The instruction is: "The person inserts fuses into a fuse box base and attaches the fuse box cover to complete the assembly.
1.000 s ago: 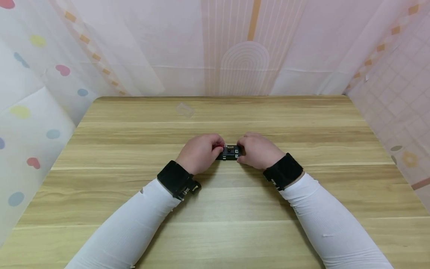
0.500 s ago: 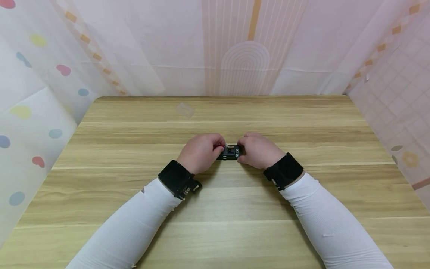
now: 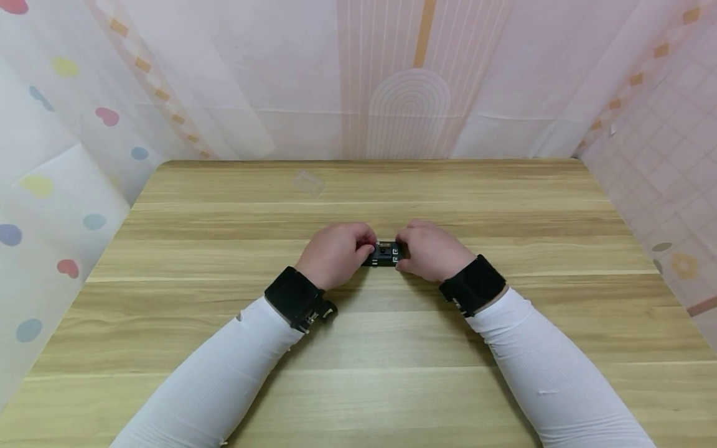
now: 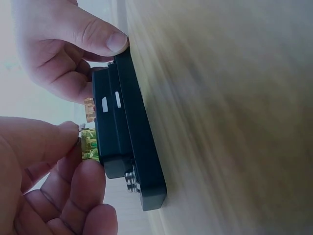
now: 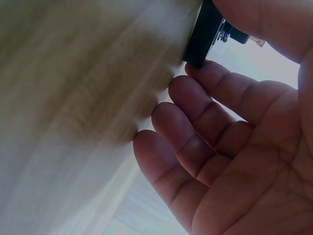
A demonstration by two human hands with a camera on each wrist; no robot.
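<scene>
Pale patterned sheets on three sides, wood-grain worktop (image 3: 224,323) below. Small black block (image 3: 383,254) flat on the worktop, right between the two hands, touched by both. Left hand (image 3: 335,254) at the block's left end, fingers curled, pinching a little green tab (image 4: 89,144) that sticks out of the block's upper face. Amber tab (image 4: 90,110) just beyond the green one, seated in the same face, toward the right hand. Metal stud (image 4: 130,180) on the block's lower step, at the corner nearest the left hand. Right hand (image 3: 430,250) at the block's opposite end, thumb (image 4: 93,34) pressed against the far corner, thumb above and fingers below that end, bracing the block; remaining fingers (image 5: 195,132) loosely bent below the block, close to the worktop, clasping nothing else. Black wrist bands (image 3: 295,297) and white sleeves (image 3: 218,379) behind both hands. Faint clear scrap (image 3: 307,182) well beyond the hands, toward the worktop's far edge.
</scene>
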